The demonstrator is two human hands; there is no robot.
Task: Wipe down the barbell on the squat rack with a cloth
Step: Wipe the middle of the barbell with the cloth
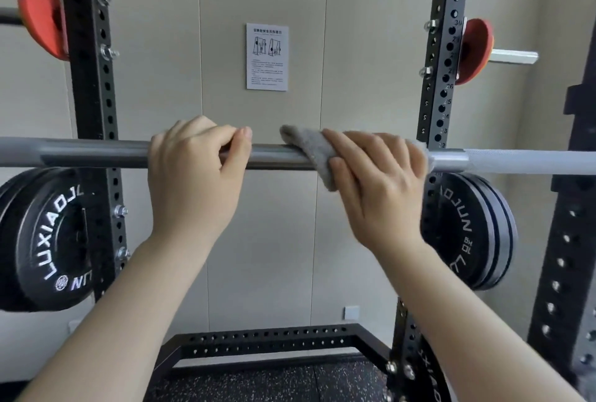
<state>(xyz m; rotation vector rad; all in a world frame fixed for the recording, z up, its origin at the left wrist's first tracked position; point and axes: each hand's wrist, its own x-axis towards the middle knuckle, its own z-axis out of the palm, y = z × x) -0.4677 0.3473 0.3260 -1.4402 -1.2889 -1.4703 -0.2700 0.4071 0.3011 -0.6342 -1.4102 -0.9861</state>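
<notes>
Pale panelled walls back a black perforated steel squat rack (440, 85), with a white instruction sheet (267, 56) fixed to the wall between its uprights and speckled rubber flooring (290, 382) below. Across the rack lies the long grey steel barbell (96, 152), running level from one edge of the view to the other, its shaft darker in the middle and paler with knurling toward the right. The left hand (193, 172) grips the bar just left of centre, fingers curled over the top and thumb under, seemingly to steady it. The right hand (377, 176) holds a small grey terry cloth (309, 150) folded over the bar, fingers laid on top and thumb pressing it from the front, so the cloth wraps the shaft just beside the left hand. Black rubber weight plates (42, 240) hang on pegs on the rack at either side, and red-orange plates (42, 16) sit higher up. Judging by this, the wiping itself is under way on the middle section. The next move likely calls for sliding the wrapped cloth along the shaft with firm pressure, then shifting the steadying grip to reach the part beneath it.
</notes>
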